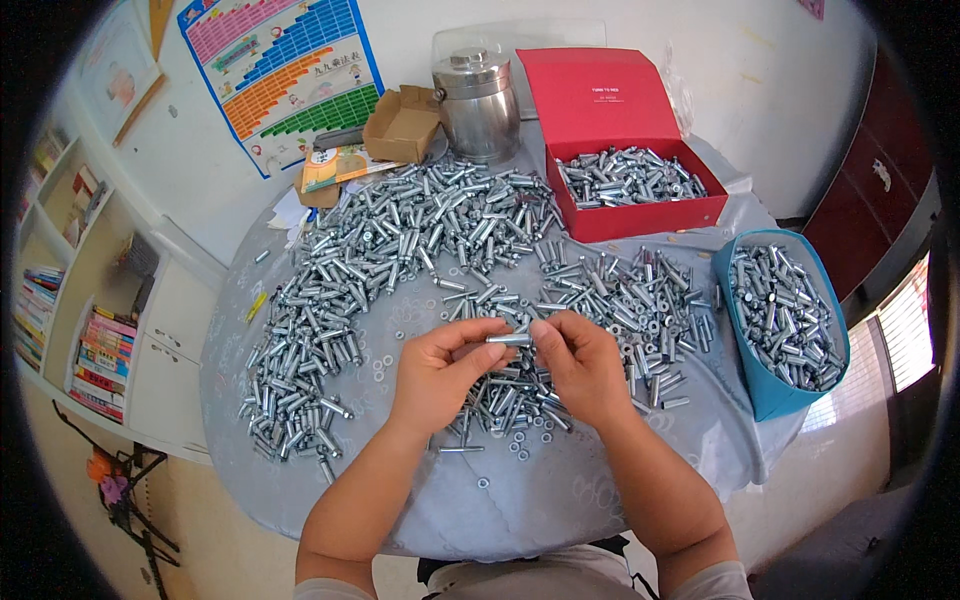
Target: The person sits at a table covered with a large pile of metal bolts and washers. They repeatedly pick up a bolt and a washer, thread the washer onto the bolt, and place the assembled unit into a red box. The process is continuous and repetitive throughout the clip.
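Over the middle of the table, my left hand (pixel 446 368) pinches a silvery metal expansion bolt (pixel 508 340) between thumb and fingers. My right hand (pixel 582 364) is closed at the bolt's right end, thumb and forefinger against it. What lies inside the right fingers is hidden. Below and behind the hands spreads a large heap of similar expansion bolts (pixel 430 225), curving round from the left to the back. Another pile of bolts and loose sleeves (pixel 620 290) lies on the right. Several small nuts (pixel 519 446) are scattered in front of the hands.
An open red box (pixel 640 218) full of bolts stands at the back right, and a teal fabric bin (pixel 775 395) of bolts at the right edge. Behind the heap are a steel canister (pixel 478 110) and a small cardboard box (pixel 402 125). A grey cloth (pixel 400 510) covers the round table.
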A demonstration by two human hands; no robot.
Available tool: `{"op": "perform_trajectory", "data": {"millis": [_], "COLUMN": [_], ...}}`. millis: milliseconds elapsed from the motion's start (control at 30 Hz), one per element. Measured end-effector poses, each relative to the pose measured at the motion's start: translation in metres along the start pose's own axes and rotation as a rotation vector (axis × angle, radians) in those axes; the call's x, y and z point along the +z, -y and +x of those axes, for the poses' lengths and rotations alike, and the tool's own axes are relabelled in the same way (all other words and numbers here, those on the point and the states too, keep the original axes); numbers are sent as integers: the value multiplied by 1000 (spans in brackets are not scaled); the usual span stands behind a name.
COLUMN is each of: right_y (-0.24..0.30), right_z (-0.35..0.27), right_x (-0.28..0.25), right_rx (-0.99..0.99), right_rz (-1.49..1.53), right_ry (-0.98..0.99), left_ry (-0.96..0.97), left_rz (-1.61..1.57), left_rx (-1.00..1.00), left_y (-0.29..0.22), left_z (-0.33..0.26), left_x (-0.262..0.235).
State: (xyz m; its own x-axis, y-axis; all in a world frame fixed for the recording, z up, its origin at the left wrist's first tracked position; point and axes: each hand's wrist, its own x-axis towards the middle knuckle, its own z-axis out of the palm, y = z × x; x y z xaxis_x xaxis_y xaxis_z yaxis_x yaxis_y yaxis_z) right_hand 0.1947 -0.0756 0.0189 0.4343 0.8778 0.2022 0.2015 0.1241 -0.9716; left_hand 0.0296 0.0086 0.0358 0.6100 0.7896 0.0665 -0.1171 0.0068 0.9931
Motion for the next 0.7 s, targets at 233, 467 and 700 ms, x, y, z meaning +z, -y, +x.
{"op": "perform_trajectory", "data": {"millis": [233,467,700], "right_y": [0,-3,5], "right_z": [-4,-1,-4], "right_x": [2,-2,3], "right_rx": [91,73,37], "right_rz": [149,40,77], "right_ry": [113,114,49], "left_ry": [-50,-84,-98], "left_rz": [-7,-118,-168], "left_rx": [-25,-21,-2], "left_y": [10,17,23], "left_z": [-8,-11,-11], "left_x": [-7,-11,-11]}}
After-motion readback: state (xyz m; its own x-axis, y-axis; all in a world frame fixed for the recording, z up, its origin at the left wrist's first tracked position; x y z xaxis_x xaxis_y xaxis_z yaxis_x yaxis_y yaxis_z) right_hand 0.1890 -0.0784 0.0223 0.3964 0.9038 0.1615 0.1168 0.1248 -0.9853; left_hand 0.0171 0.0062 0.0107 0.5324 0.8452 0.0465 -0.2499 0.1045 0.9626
